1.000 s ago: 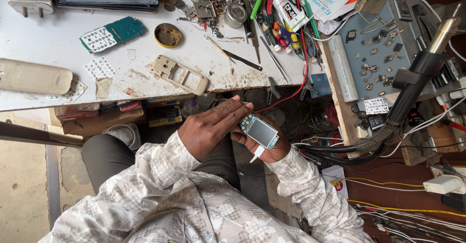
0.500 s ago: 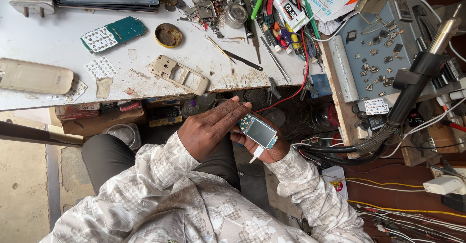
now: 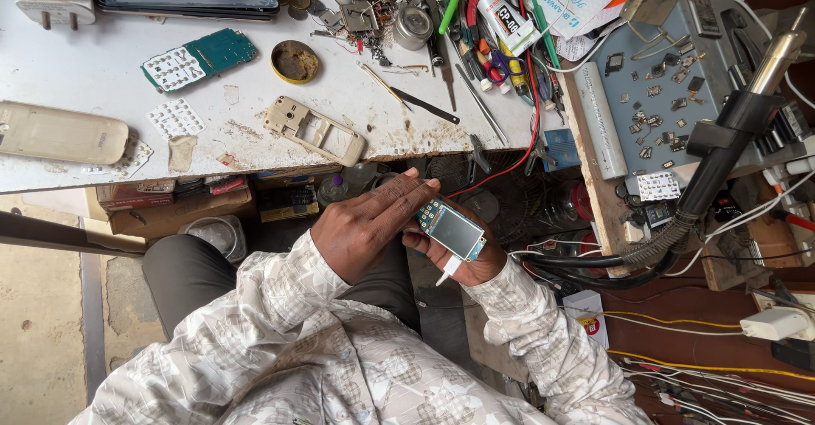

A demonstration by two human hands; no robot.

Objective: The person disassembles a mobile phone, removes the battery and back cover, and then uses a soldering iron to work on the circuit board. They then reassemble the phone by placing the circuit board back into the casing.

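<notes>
We cup a small opened mobile phone (image 3: 452,230) in our right hand (image 3: 463,259), the palm under it and the fingers curled up around its right edge; its grey screen faces up, with a bit of circuit board showing at the far-left end. A white tab or ribbon sticks out below the phone toward us. Our left hand (image 3: 365,225) lies across from the left, fingers stretched out nearly flat and close together, the fingertips (image 3: 424,189) touching the far-left end of the phone. Both hands hover over our lap, just in front of the near edge of the white workbench (image 3: 102,77).

On the bench just beyond the hands lies a beige phone frame (image 3: 314,130), and left of it a loose white keypad sheet (image 3: 176,119). Farther back sits a green circuit board with a keypad (image 3: 199,58) and a small round tin (image 3: 295,61). At the far-left near edge rests a beige phone shell (image 3: 55,134). To the far right of the tin we see a crowd of tweezers, screwdrivers and tubes (image 3: 475,17). Right of the bench stands a grey tray of small parts (image 3: 662,94), with a black hot-air handle (image 3: 730,136) crossing over it.
</notes>
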